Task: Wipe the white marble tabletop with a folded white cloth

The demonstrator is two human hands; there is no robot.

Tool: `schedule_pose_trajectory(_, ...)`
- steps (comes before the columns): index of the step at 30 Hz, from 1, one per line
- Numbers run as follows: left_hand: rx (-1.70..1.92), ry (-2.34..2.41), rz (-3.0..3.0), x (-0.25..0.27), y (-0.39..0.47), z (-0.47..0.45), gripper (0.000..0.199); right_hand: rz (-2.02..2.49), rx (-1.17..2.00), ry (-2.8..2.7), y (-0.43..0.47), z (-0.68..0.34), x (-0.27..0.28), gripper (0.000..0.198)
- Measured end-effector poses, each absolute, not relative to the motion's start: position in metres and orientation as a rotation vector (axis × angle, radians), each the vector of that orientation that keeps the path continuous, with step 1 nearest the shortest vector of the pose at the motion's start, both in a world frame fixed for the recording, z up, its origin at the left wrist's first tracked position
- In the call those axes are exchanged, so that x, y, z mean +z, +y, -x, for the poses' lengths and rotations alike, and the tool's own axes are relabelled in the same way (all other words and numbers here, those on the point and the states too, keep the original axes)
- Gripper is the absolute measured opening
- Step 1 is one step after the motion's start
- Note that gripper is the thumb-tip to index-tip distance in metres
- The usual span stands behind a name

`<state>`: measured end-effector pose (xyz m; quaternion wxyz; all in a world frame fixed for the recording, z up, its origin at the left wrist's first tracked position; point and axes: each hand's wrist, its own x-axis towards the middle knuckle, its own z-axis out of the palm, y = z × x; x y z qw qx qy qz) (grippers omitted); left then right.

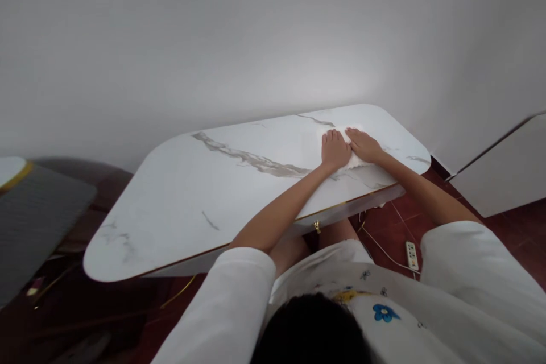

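Observation:
A white cloth or wipe (357, 162) lies on the right part of a white, marble-patterned table top (170, 193), its edge showing below and around my hands. My left hand (336, 150) lies palm down on it, fingers pointing away from me. Right beside it, my right hand (363, 145) rests flat on the same cloth, its fingers stretched toward the left. The two hands touch at their inner sides. Much of the cloth is hidden under them.
A pale wall (256, 40) stands behind the table. Below the front edge is a gold-coloured drawer knob (317, 226). A power strip (411, 255) with white cable lies on the red tiled floor (392, 230). A grey piece of furniture (46, 210) stands at left, a white panel (503, 170) at right.

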<state>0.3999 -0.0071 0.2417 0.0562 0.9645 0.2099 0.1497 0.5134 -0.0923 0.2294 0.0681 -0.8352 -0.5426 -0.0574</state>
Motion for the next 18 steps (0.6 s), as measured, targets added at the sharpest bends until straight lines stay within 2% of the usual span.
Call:
schedule_pose_trajectory(11,0.420,0.608,-2.951,0.245,-0.065,-0.361,0.057,2.460,-0.162,-1.666,-0.155,-0.482,0.225,0.058)
schedule_pose_trajectory(18,0.399,0.435,-2.957,0.241,-0.091,-0.377,0.060,2.443,-0.166,-1.597,-0.199,-0.498,0.222,0.057)
